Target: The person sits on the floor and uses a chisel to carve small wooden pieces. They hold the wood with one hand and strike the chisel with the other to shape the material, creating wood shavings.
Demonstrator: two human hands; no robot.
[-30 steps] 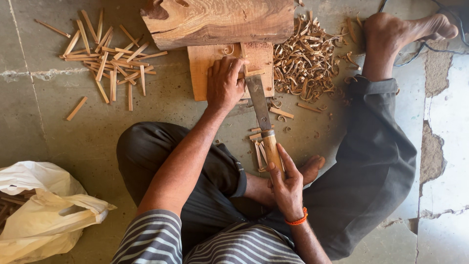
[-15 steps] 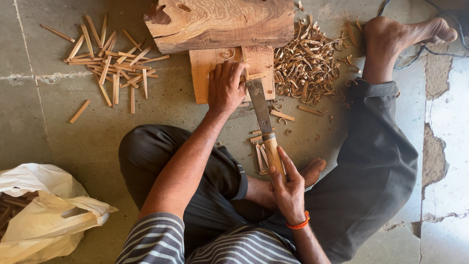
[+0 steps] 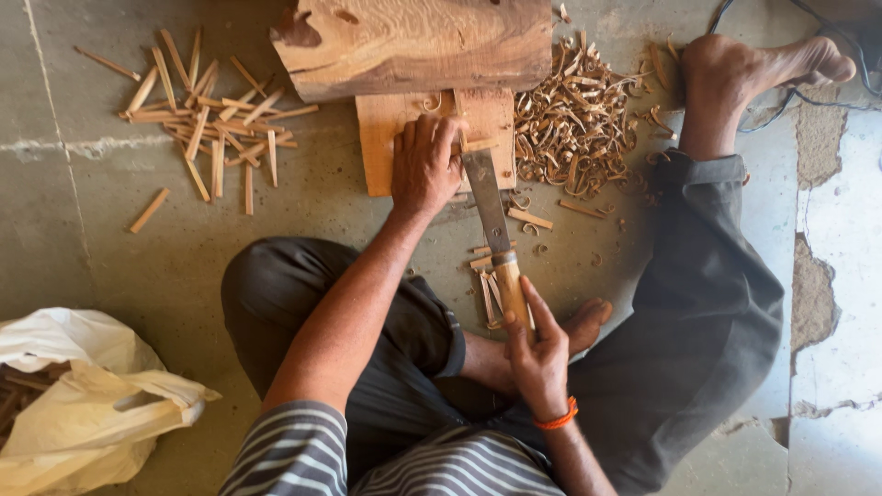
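the right hand [image 3: 537, 354] grips the knife [image 3: 496, 234] by its wooden handle, blade pointing to 12 o'clock onto the board [image 3: 386, 152]. the left hand [image 3: 424, 165] presses a stick [image 3: 480, 144] against the board, fingers curled over it. shavings [image 3: 579, 119] lie at 2 o'clock.

Whatever the left hand [image 3: 424, 165] presses onto the wooden board [image 3: 381, 147] lies hidden under its fingers. The white plastic bag [image 3: 83, 404] at lower left is cut by the frame's edge, its dark contents unclear. The log [image 3: 413, 41] runs off the top edge.
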